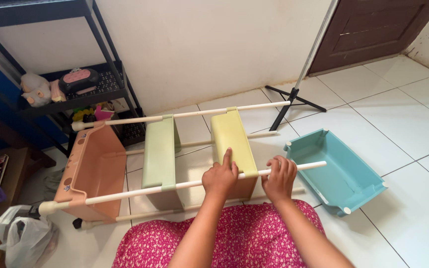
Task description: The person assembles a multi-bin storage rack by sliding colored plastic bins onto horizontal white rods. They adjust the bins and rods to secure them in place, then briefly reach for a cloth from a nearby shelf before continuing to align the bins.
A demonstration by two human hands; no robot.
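Yellow tray (230, 141) is sitting third in a row of plastic trays threaded onto thin white poles, the whole half-built rack lying on its side on the tiled floor (413, 124) in front of the person's knees, which is why the trays are standing on edge rather than flat. The left hand (219, 177) is resting on the tray's near corner with the index finger stretched up along its face, seemingly pressing the tray along the pole and keeping it square. The right hand (279, 177) is wrapping closed around the near white pole (184, 184) just beside that tray, apparently steadying the pole so it is not sliding out of the corner sleeve. The two hands are lying close together, with only the tray's corner between them. Further left along the same poles, a green tray (159, 151) and then an orange tray (95, 168) are already standing in place, the orange one nearest the capped pole ends. A blue tray (338, 171) is lying loose on the floor to the right, open side up, near the free pole ends and touching none of them. A black shelf unit (75, 84) is standing by the wall at the far left, and a tripod stand (294, 94) is rising beyond the rack.
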